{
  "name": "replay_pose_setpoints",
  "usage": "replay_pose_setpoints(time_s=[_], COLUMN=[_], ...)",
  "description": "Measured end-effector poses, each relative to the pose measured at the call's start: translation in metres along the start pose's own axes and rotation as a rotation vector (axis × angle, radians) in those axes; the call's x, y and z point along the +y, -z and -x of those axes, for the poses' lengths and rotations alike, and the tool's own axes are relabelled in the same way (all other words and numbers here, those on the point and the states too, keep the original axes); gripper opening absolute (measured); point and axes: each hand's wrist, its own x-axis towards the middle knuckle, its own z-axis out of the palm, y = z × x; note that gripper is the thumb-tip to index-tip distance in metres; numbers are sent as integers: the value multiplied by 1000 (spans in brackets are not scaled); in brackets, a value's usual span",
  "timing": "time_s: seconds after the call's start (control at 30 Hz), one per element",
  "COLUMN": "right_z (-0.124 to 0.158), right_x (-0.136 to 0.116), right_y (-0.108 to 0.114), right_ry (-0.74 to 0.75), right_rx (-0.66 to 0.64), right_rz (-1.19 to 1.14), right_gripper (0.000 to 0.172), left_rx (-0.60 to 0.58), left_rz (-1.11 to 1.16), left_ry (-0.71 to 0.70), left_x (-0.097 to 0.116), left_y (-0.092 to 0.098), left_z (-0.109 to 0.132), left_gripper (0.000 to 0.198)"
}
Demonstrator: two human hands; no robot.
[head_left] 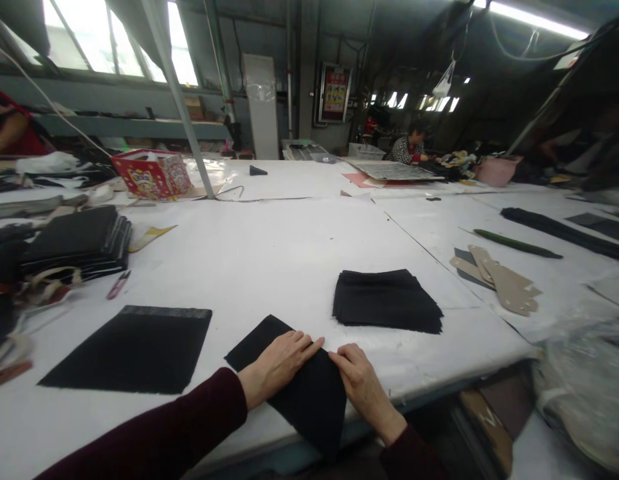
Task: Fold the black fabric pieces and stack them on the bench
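A black fabric piece lies at the table's front edge, its near corner hanging over. My left hand rests flat on top of it, fingers stretched toward its far right edge. At that same edge, my right hand has thumb and fingers closed on the fabric. Left of my hands is another black fabric piece with a greyish strip along its far edge. Beyond my right hand sits a stack of black fabric pieces.
Folded dark pieces are stacked at left, near small pink-handled snips and a red patterned box. Beige templates and a dark green tapered strip lie right. A metal pole rises behind; a co-worker sits farther back.
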Motion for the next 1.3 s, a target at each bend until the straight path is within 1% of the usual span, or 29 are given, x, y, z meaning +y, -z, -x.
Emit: replay_pose_setpoints(time_s=[0.07, 0.17, 0.27, 0.33, 0.43, 0.6, 0.8, 0.87, 0.93, 1.0, 1.03, 1.1, 1.17, 1.23, 1.3], right_z=[2, 5, 8, 9, 11, 18, 47, 56, 58, 50, 44, 30, 20, 18, 23], right_x=[0, 1, 0, -1, -3, -6, -3, -1, -2, -7, -11, -21, -31, -40, -44], right_y=[2, 4, 7, 10, 15, 21, 36, 42, 45, 44, 41, 33, 24, 17, 14], right_ry=[6, 3, -5, -7, -8, -31, -71, -116, -188, -246, -264, -283, -284, -269, -246], right_rx=[-3, -15, -38, -56, -70, -90, -56, -17, 50, 100, 102, 54, -21, -68, -66], right_rz=[-4, -3, 7, 17, 34, 64, 89, 69, 38, 15, 20, 84, 201, 304, 348], right_gripper=[29, 30, 30, 30, 29, 28, 30, 29, 29, 34, 37, 41, 41, 42, 45], left_rx=[-11, -2, 19, 9, 4, 35, 83, 92, 94, 90, 85, 69, 48, 37, 29], left_rz=[-27, -59, -33, -13, -35, -161, -245, -251, -251, -246, -243, -235, -214, -147, -31], left_ry=[3, -8, -40, -39, -29, -36, -34, -36, -41, -41, -41, -38, -31, -34, -30], left_x=[4, 8, 10, 11, 16, 28, 32, 32, 32, 32, 33, 35, 36, 32, 21], left_y=[2, 3, 0, -3, -4, -1, -7, -9, -9, -8, -7, -6, -6, -6, -4], left_z=[-2, -4, -6, -7, -7, -7, -6, -5, -4, -5, -5, -7, -7, -4, 0], left_gripper=[55, 52, 48, 46, 49, 56, 56, 58, 59, 59, 58, 56, 55, 54, 55])
